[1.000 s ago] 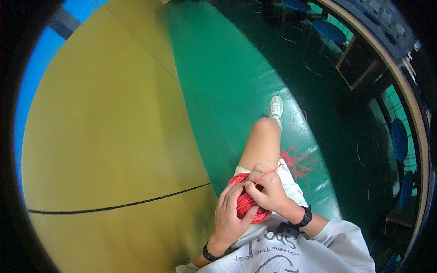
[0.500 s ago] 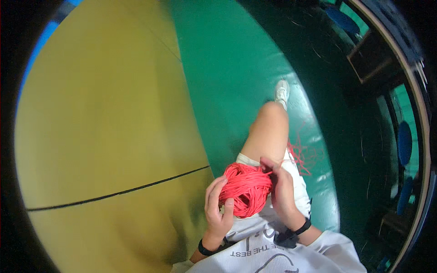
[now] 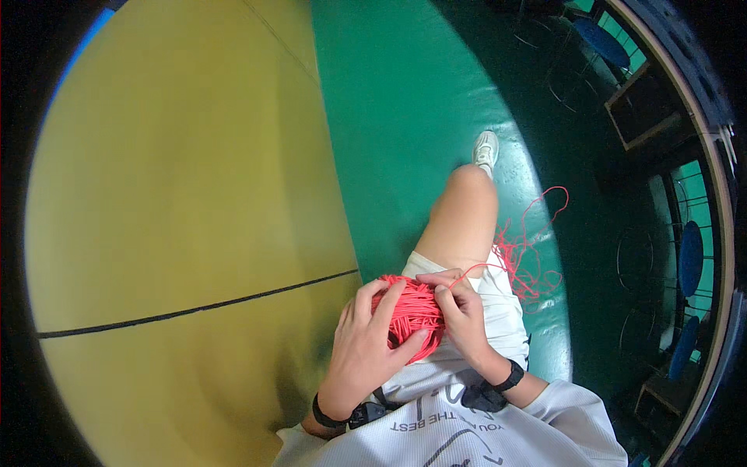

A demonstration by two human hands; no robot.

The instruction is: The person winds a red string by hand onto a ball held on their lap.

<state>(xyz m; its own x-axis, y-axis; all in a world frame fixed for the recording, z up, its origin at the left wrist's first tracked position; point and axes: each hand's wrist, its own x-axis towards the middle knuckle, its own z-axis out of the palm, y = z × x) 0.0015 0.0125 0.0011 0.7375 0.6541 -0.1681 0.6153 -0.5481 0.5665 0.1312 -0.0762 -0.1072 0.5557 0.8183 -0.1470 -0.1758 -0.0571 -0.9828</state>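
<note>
A thick ball of red cord (image 3: 415, 315) rests over my lap, its strands wrapped in many directions. My left hand (image 3: 366, 338) is curved round its left side, with the fingers over the top and the thumb along the near side. At the ball's right edge, my right hand (image 3: 461, 313) pinches the cord between thumb and fingers. From there a single red strand runs right, across my white shorts, to a loose tangle of red cord (image 3: 523, 261) beside my leg on the green surface.
A yellow surface (image 3: 187, 194) with a black line (image 3: 194, 306) spreads on the left, meeting a green strip (image 3: 389, 101). My leg (image 3: 459, 214) stretches forward to a white shoe (image 3: 485, 148). Blue round seats (image 3: 690, 257) and a dark box-like piece (image 3: 642, 109) stand at right.
My left hand has slid further over the ball, covering more of it. My right hand has closed its fingers on the cord, and more of the loose tangle shows.
</note>
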